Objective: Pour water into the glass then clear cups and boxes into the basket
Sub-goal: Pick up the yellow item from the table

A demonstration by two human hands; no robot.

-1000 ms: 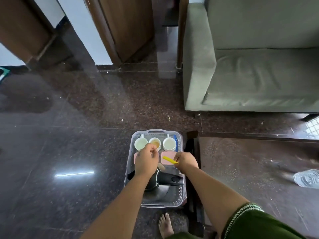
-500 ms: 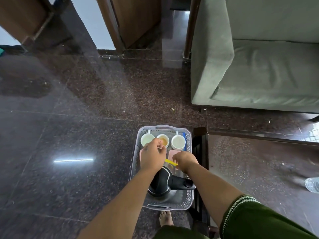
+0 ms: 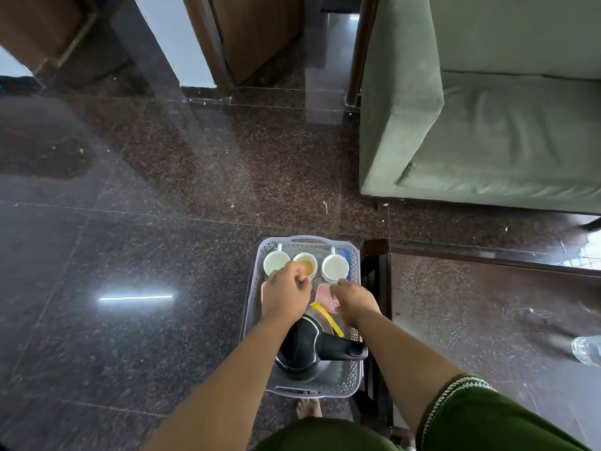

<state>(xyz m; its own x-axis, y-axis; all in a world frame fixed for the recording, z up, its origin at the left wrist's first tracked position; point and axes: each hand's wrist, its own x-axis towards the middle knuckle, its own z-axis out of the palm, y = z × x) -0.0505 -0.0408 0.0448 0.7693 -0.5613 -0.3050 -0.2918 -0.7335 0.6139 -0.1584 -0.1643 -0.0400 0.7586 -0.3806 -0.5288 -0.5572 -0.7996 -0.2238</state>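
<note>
A grey perforated basket (image 3: pixel 257 275) stands on the dark floor beside the table. At its far end are a white cup (image 3: pixel 274 261), a cup with orange liquid (image 3: pixel 308 265) and another white cup (image 3: pixel 334 267). My left hand (image 3: pixel 286 296) hovers with curled fingers over a pink box (image 3: pixel 263 289), just short of the middle cup; what it holds is hidden. My right hand (image 3: pixel 353 301) pinches the second pink box (image 3: pixel 323 295) by its right edge. A yellow strip (image 3: pixel 325 315) lies between my hands. A black kettle (image 3: pixel 309 346) fills the near end.
A dark glass-topped table (image 3: pixel 487 304) with a wooden frame sits right of the basket, with a clear glass (image 3: pixel 588 349) at its right edge. A grey-green sofa (image 3: pixel 487 125) stands beyond. My bare foot (image 3: pixel 309 407) is just behind the basket. A blue item (image 3: pixel 346 257) leans by the right cup.
The yellow strip has left my right hand and now lies in the basket. My right hand shifted onto the right pink box. My left hand drew back slightly from the middle cup.
</note>
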